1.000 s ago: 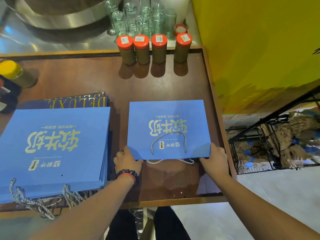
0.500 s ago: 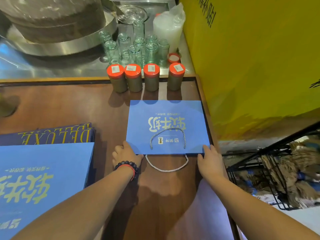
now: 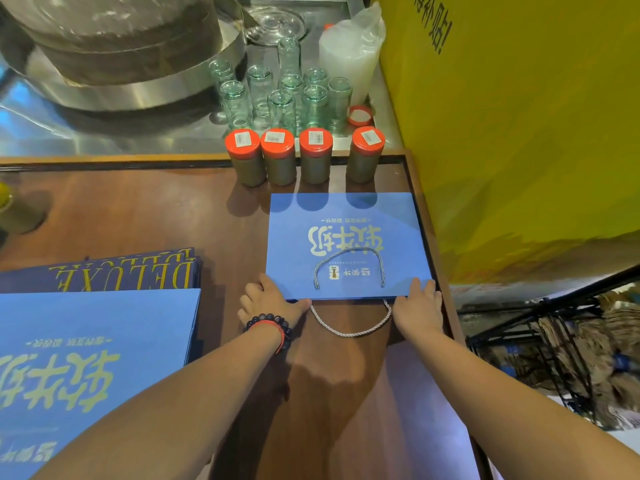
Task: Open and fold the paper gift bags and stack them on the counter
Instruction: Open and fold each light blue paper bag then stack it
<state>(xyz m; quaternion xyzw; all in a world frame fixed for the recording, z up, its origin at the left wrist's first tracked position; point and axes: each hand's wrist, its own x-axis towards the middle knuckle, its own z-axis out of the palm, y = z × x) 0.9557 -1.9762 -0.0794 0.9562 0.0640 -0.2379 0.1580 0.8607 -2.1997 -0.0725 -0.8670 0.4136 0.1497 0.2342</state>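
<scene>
One flat blue bag [image 3: 346, 244] lies on the wooden counter [image 3: 138, 216], near its right edge. Two hands grip the bag's near edge: the left hand [image 3: 268, 301] pinches the left corner, thumb under the edge, and the right hand [image 3: 417, 306] holds the right corner with fingers on top. Two rope handles show, one on the bag's face, one hanging off toward the person. Four red-lidded jars [image 3: 304, 155] stand just behind the bag. A stack of blue bags [image 3: 93, 358] sits at left, cut off by the frame, so its count cannot be told. About ten glasses [image 3: 284, 95] cluster beyond, some overlapping.
</scene>
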